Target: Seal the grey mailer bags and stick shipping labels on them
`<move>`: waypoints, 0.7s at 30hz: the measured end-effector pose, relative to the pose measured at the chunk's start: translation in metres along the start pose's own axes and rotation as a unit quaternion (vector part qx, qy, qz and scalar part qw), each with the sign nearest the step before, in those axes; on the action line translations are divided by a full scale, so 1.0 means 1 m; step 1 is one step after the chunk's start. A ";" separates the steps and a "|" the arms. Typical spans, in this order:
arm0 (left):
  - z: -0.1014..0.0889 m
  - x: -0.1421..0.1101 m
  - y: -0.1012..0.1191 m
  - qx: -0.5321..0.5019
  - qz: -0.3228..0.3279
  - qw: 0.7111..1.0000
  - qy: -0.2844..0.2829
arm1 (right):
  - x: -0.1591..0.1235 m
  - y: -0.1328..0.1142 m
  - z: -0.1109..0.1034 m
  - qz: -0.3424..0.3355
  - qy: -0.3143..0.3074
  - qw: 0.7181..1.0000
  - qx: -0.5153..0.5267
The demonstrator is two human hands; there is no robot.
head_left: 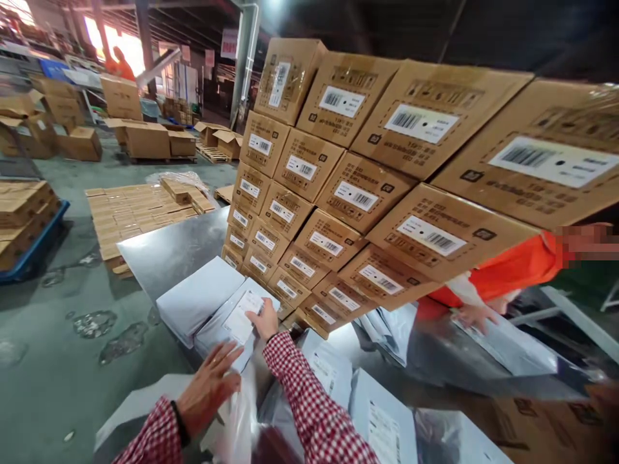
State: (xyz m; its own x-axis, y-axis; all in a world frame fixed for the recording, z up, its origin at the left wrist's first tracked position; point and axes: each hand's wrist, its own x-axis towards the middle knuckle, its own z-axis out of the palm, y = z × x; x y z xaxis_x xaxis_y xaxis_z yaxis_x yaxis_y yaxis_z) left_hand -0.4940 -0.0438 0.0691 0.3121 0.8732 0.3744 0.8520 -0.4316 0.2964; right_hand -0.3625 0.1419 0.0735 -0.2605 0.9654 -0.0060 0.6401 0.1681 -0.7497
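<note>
My right hand [265, 320] is on the right side of a white parcel [213, 332] that lies on the metal table. Its thumb touches the paper shipping label [244, 316]; the other fingers are bent and partly hidden. My left hand [210, 383] hovers just in front of that parcel, fingers stretched out and holding nothing. Another white parcel [198, 296] lies directly behind, touching it. Crumpled clear plastic [236, 419] is below my hands. Nearer to me, labelled white parcels [382, 419] lie beside my right forearm.
A tall stack of barcoded cartons [358, 193] stands on the metal table [178, 235], close to my right hand. Behind it a co-worker's orange sleeve [512, 267] reaches to a plastic-wrapped packet [512, 341]. Flat cartons [130, 212] lie on the floor at left.
</note>
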 end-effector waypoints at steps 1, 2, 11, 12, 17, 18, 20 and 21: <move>0.005 0.011 -0.004 -0.002 -0.020 1.000 -0.012 | -0.002 -0.003 0.003 0.000 -0.006 1.000 -0.018; 0.011 0.020 -0.009 -0.006 -0.040 0.999 -0.022 | -0.004 -0.005 0.004 -0.005 -0.015 0.999 -0.037; 0.046 0.015 -0.020 -0.027 -0.094 0.994 -0.043 | -0.009 -0.007 0.002 -0.163 -0.088 0.940 -0.287; 0.049 0.013 -0.022 -0.029 -0.103 0.993 -0.041 | -0.004 -0.004 0.001 -0.196 -0.129 0.931 -0.281; 0.019 0.001 -0.030 -0.104 -0.118 0.987 0.027 | 0.007 0.011 -0.021 -0.009 -0.043 0.971 -0.235; 0.003 -0.001 -0.028 -0.114 -0.130 0.983 0.056 | -0.003 0.011 -0.023 -0.014 -0.039 0.986 -0.159; -0.035 -0.005 -0.021 -0.122 -0.176 0.971 0.105 | -0.038 0.004 -0.019 -0.080 -0.155 0.983 0.059; -0.054 -0.006 -0.018 -0.124 -0.208 0.962 0.123 | -0.061 -0.003 -0.013 -0.112 -0.248 0.946 0.175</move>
State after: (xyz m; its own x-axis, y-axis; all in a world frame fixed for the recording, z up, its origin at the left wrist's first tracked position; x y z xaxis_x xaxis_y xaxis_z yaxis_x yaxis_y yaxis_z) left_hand -0.5337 -0.0534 0.1086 -0.1689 0.9157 0.3648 0.7454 -0.1235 0.6551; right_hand -0.3389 0.0847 0.0843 -0.7249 0.6858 -0.0654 0.2720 0.1977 -0.9418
